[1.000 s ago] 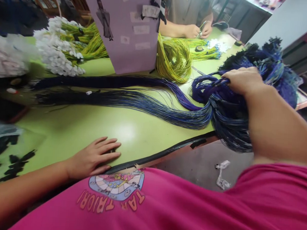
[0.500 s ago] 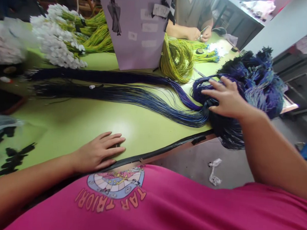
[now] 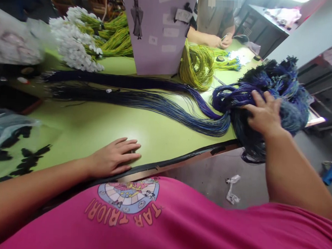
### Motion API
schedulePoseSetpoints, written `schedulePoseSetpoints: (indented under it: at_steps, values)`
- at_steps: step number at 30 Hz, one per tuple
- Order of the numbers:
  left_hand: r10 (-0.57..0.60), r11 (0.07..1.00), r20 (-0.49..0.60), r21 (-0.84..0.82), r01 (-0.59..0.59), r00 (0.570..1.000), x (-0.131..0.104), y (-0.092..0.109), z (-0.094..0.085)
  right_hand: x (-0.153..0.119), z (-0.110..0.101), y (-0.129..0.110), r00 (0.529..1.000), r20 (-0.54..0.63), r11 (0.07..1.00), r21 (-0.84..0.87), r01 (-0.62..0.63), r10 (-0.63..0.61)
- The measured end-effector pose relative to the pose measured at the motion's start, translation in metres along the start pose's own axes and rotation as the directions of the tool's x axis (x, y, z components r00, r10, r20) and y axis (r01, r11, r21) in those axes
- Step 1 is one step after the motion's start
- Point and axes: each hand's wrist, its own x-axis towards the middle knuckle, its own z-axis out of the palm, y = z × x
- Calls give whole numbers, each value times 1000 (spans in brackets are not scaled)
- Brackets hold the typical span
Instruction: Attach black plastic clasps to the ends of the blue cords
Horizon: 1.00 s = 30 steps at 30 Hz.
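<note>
The person wears a bright pink T-shirt (image 3: 194, 226) with a round printed emblem (image 3: 129, 194) in pale blue, white and pink on the chest. Orange capital letters (image 3: 122, 216) curve beneath it. Both forearms are bare, with no sleeves, watch or rings showing.

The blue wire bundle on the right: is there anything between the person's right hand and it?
Nothing visible. The right hand lies directly on the blue wire bundle at the table edge, fingers spread over the loops. The left hand rests flat on bare tabletop, apart from the wires.
</note>
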Motion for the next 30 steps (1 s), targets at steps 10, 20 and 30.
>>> schedulePoseSetpoints:
  at_steps: [10, 20, 30]
  values:
    - [30, 998, -13, 50, -29, 999, -1, -1, 2, 3, -23, -31, 995, 85, 997, -55, -49, 54]
    - [29, 999, -49, 14, -28, 998, -2, -5, 9, -11, 3, -76, 915, 292, 960, -44, -278, 279]
    - [30, 999, -56, 23, -29, 998, -2, -5, 10, 19, 32, -60, 766, 330, 797, 63, -600, 551]
